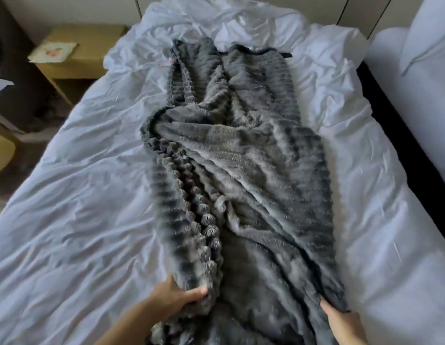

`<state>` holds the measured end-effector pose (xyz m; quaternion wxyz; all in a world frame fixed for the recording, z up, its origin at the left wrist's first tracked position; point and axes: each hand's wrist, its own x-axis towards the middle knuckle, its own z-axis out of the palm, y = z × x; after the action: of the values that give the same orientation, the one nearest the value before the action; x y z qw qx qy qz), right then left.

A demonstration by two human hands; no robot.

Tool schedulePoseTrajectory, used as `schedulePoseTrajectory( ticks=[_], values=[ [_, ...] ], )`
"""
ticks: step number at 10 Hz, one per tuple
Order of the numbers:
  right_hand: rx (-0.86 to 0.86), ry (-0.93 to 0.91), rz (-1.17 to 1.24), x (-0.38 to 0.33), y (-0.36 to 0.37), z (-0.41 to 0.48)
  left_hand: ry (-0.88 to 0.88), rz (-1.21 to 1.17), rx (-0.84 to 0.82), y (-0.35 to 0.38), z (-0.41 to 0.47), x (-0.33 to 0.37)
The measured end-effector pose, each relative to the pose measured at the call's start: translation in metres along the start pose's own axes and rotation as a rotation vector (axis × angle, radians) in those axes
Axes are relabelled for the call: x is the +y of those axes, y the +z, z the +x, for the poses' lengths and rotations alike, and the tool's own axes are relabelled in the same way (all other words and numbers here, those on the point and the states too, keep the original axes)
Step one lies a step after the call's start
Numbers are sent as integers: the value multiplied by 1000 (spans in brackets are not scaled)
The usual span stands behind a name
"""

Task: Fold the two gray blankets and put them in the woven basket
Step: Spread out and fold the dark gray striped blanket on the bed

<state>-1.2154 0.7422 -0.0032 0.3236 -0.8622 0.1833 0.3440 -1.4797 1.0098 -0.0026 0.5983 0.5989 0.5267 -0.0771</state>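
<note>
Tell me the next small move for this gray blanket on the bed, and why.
Probably draw the left hand and right hand apart to spread the gray blanket flat: both grip its near edge, and it lies bunched in long creases on the bed.

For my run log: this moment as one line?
left hand grips gray blanket | right hand grips it | rumpled on white bed
</note>
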Motion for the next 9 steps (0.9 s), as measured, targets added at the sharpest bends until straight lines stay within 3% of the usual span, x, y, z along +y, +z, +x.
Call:
schedulePoseTrajectory(
  ticks=[1,2,3,4,5,6,7,8,9],
  values=[
    [-145,-50,-137,-4,5,-28,-88,229,-12,14,-28,-27],
    [-186,-73,-183,-26,-9,-61,-225,390,59,2,-46,3],
    [-145,-177,-10,-80,-45,-67,-269,-173,19,-43,-51,64],
    [-51,-297,562,-138,-93,-60,-118,-572,154,-93,-48,89],
    [44,-391,547,-141,-113,-53,-107,-236,523,-108,-49,63],
    [108,-322,116,-84,-93,-37,-124,100,523,-69,-57,14],
    [94,-147,-149,0,-70,-25,-251,166,323,-18,-63,-35],
    [122,57,-137,63,-56,-20,-358,510,317,17,-64,-81],
    [94,117,-211,89,-43,-28,-316,436,366,32,-64,-89]
  ],
)
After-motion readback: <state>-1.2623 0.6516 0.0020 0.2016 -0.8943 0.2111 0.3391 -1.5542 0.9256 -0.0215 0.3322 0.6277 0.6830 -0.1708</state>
